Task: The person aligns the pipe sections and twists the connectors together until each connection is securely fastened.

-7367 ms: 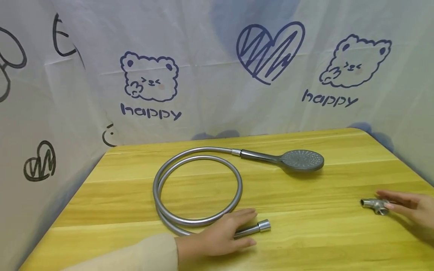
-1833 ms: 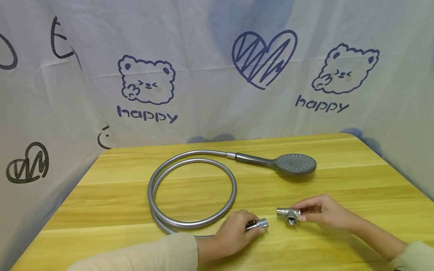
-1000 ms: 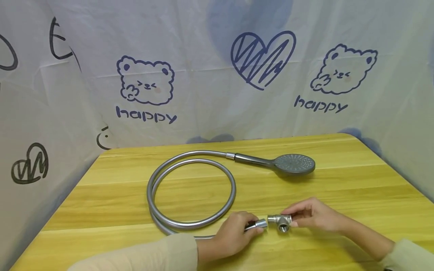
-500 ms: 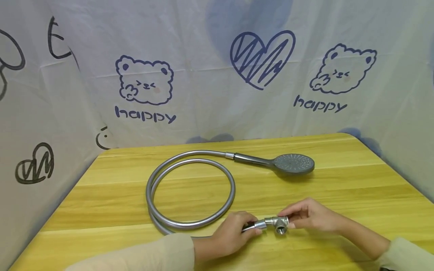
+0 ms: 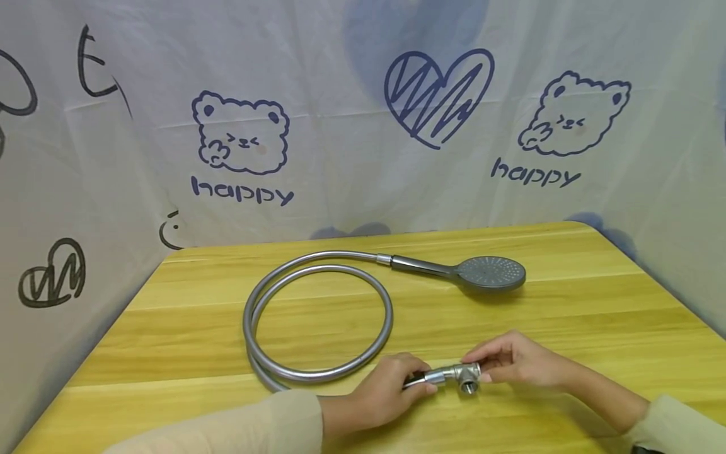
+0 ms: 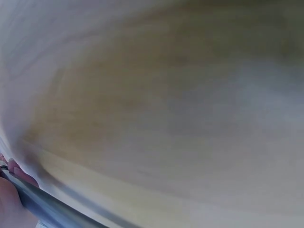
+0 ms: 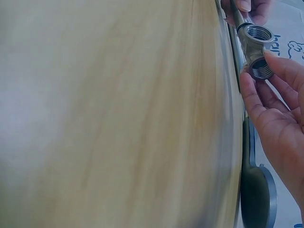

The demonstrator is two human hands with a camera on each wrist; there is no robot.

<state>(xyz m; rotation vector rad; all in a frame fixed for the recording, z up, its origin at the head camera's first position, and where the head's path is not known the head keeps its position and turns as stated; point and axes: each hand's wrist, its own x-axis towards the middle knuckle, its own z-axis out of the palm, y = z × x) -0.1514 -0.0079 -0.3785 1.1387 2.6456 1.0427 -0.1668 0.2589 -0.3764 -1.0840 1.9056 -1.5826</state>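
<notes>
My left hand point(image 5: 387, 389) grips the free end of a coiled grey shower hose point(image 5: 247, 328), its chrome end nut point(image 5: 435, 376) showing past the fingers. With thumb and fingers my right hand point(image 5: 520, 360) pinches a metal tee fitting point(image 5: 468, 377). The fitting's narrow outlet meets the end nut in line; how deep it sits inside cannot be seen. In the right wrist view two threaded openings of the tee fitting point(image 7: 256, 42) face the camera. The left wrist view shows the hose point(image 6: 52, 206) running out of the left hand point(image 6: 14, 199).
A dark grey shower head point(image 5: 491, 273) lies behind the hands, joined to the other end of the hose. The yellow wooden table point(image 5: 187, 353) ends at a white curtain point(image 5: 340, 170) with drawings, which also hangs along both sides.
My right hand has carried the tee fitting from the right side of the table leftward to the hose's end nut, where they now meet. The left hand has closed on the hose end.
</notes>
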